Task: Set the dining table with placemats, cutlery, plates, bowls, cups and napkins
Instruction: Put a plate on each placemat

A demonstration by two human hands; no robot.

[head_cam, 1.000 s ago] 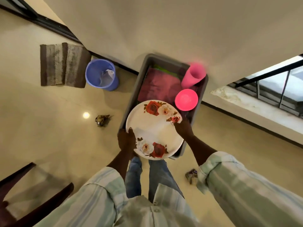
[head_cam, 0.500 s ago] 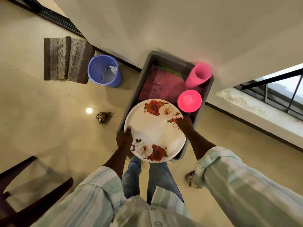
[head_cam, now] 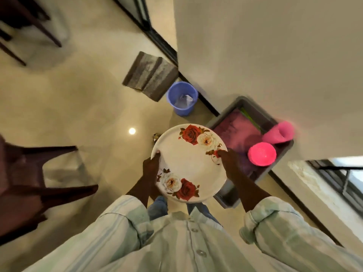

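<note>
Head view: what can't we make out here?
- Bin contents: partly hidden by the plate and right hand.
- Left hand fingers: under the plate.
- Dining table: not identifiable; dark furniture cut off, blurred.
- Bucket contents: too small.

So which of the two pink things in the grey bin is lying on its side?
The tall pink cup at the bin's far corner; it lies tipped over with its open mouth sideways. The round pink bowl beside it sits upright.

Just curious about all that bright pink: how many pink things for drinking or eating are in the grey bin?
2: a pink bowl at the grey bin's near right, and a pink cup lying just beyond it. Others may be hidden.
</note>
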